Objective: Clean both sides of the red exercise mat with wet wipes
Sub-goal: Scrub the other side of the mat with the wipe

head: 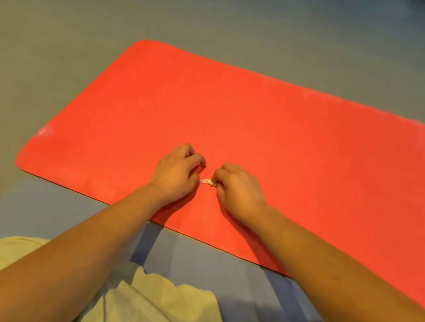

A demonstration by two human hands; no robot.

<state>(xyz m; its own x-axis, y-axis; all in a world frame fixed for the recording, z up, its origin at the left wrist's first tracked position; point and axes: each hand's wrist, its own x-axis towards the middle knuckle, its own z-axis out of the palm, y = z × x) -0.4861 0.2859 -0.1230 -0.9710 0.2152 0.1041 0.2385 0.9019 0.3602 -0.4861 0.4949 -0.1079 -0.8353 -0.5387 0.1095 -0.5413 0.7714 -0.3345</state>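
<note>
I count two hands, one wipe, one mat. Near: pale yellow-green garment (155, 315). Left hand (176, 172) and right hand (237, 189) sit over mat's near part, fingers curled, each pinching an end of small crumpled white wipe (207, 181). Red mat (304, 147) lies flat on grey floor (60, 27), running right; faint pale smudges on it.

This is an indoor floor space set up for exercise; whether it is a home room or a gym cannot be told. A plain, matte grey floor (227, 19) fills the view, and the red exercise mat (306, 136) lies unrolled flat on it. Pale yellow-green shorts (168, 317) show the person down low at the mat's near edge. The light is dim and warm.
</note>
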